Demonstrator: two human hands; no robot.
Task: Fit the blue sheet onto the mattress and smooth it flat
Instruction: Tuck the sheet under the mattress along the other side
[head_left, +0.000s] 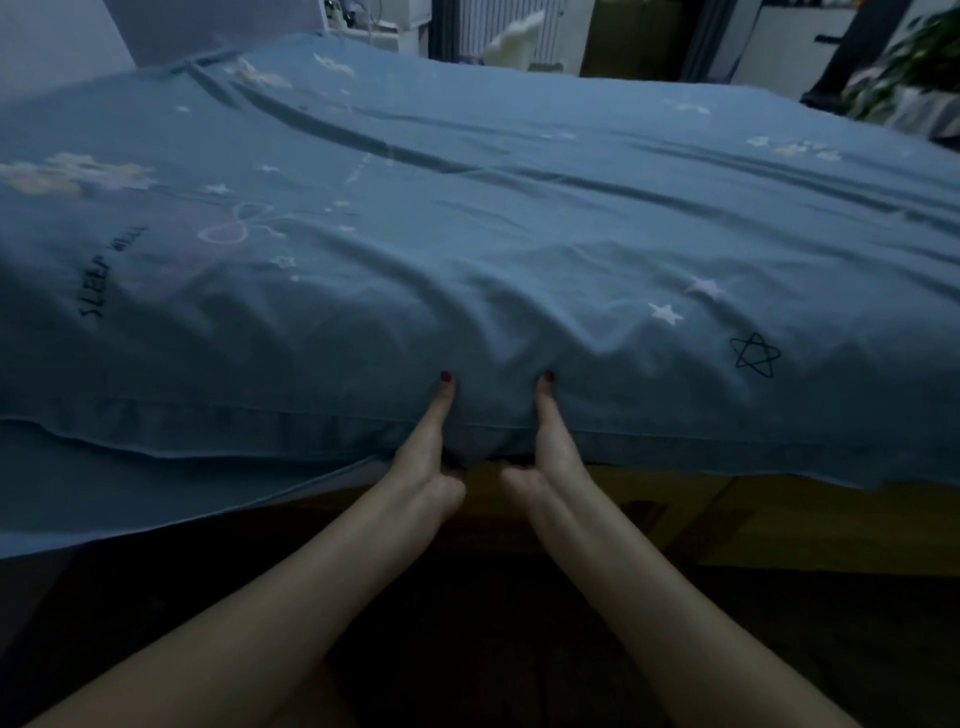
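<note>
The blue sheet, printed with white stars, clouds and the words "SLEEP WELL", lies spread over the mattress and covers it fully. Its hem hangs over the near edge, and folds fan out from the middle of that edge. My left hand and my right hand grip that hem side by side. Each thumb lies on top of the cloth, while the fingers curl underneath and are mostly hidden. Long creases cross the far half of the sheet.
A wooden floor shows below the hem on the right. A green plant stands past the far right corner. White furniture and a radiator stand behind the bed, and a pale wall rises at far left.
</note>
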